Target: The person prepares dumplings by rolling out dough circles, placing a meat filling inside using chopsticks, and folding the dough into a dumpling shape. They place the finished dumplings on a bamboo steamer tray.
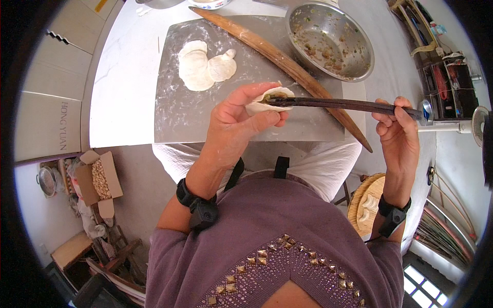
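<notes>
Cupped in my left hand [246, 111] is a round dough wrapper [256, 104], its sides curled up around a greenish-brown filling [275, 95]. My right hand [398, 134] grips a pair of dark chopsticks [339, 103] near their far ends. The chopstick tips rest in the filling. Below my hands lies a grey metal board [185, 115] dusted with flour. Several flat dough wrappers [195, 67] overlap on its left part. A long tapered wooden rolling pin [269, 48] crosses the board diagonally, passing behind the chopsticks.
A steel bowl [331, 42] smeared with filling stands at the back right, touching the board area. To my lower right, a round woven tray [356, 200] bears several dumplings [369, 203]. A fan [479, 126] is at the far right. An open cardboard box [86, 184] sits left.
</notes>
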